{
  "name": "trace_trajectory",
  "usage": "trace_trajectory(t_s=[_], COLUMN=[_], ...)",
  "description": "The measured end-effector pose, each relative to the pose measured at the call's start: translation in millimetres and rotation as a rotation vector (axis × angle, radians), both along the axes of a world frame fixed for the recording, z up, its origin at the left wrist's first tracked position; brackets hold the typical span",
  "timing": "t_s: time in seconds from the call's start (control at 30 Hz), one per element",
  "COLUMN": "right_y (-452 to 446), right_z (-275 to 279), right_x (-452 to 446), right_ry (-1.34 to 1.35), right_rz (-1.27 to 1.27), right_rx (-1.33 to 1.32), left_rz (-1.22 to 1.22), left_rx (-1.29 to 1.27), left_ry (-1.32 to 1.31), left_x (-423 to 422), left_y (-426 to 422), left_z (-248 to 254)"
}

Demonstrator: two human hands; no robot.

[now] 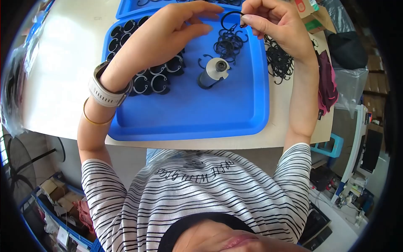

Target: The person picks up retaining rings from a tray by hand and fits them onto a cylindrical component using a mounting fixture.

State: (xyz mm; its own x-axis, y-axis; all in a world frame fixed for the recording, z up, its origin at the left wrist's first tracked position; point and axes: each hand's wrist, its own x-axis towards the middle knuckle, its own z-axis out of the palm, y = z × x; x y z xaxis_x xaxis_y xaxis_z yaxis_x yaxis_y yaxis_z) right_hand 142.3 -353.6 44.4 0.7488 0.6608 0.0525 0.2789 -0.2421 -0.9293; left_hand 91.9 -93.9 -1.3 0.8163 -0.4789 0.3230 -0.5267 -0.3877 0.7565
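Note:
A black circlip [230, 17] is pinched between the thumb and fingers of my right hand [275, 25], above the far right of the blue tray [189, 122]. My left hand [180, 25] hovers over the tray, its fingers stretched out towards the circlip and nothing seen in them. Beneath the hands lies a pile of loose black circlips [230, 45]. A metal cylinder [214, 72] with a bolt in its top stands in the tray, and a single circlip [204, 60] rests beside it. My left forearm partly hides rows of short black cylindrical parts [159, 83].
A second blue tray [130, 8] adjoins the far side. Another heap of black circlips [279, 61] lies on the table [54, 84] to the right, near a dark red cloth [326, 84]. Beyond are a cardboard box [317, 19] and a blue stool [331, 146].

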Motion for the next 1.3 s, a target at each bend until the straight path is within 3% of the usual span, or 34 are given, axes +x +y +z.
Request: trace_trajectory(t_s=[0.1,0.17,0.3,0.43,0.57,0.7,0.73,0.83,0.9,0.93,1.07,1.17,1.3], right_y=[6,8,9,9,10,21,36,41,4,4,22,30,32], right_z=[-1,-2,-4,-4,-1,-17,-46,-46,-18,-20,-25,-29,-32], right_x=[-4,-7,-9,-9,-12,4,43,43,5,6,-6,-12,-15], right_ry=[-0.007,-0.007,-0.006,-0.010,-0.039,0.044,-0.093,-0.211,-0.134,-0.183,-0.094,-0.283,-0.289], right_rz=[0.028,0.032,0.020,0.026,0.016,-0.008,0.464,0.898,-0.002,0.006,-0.018,0.005,0.029], right_rx=[0.070,0.117,0.168,0.210,0.137,0.277,0.716,1.194,0.254,0.145,0.119,0.026,0.061], left_rz=[-0.105,-0.223,-0.293,-0.033,0.050,0.073,0.095,0.160,0.200,0.229,0.290,0.303,0.330], left_rx=[-0.030,-0.175,-0.321,-0.358,-0.374,-0.343,-0.333,-0.310,-0.296,-0.276,-0.147,-0.091,-0.096], left_ry=[0.103,0.382,0.563,0.468,0.373,0.274,0.239,0.126,0.045,0.030,-0.091,-0.213,-0.107], left_x=[3,4,3,-1,-3,-9,-11,-17,-22,-25,-30,-28,-32], left_y=[0,-6,-5,-4,1,0,-1,-7,-10,-12,-11,-12,-12], left_z=[3,7,7,7,4,1,1,-2,0,3,8,5,6])
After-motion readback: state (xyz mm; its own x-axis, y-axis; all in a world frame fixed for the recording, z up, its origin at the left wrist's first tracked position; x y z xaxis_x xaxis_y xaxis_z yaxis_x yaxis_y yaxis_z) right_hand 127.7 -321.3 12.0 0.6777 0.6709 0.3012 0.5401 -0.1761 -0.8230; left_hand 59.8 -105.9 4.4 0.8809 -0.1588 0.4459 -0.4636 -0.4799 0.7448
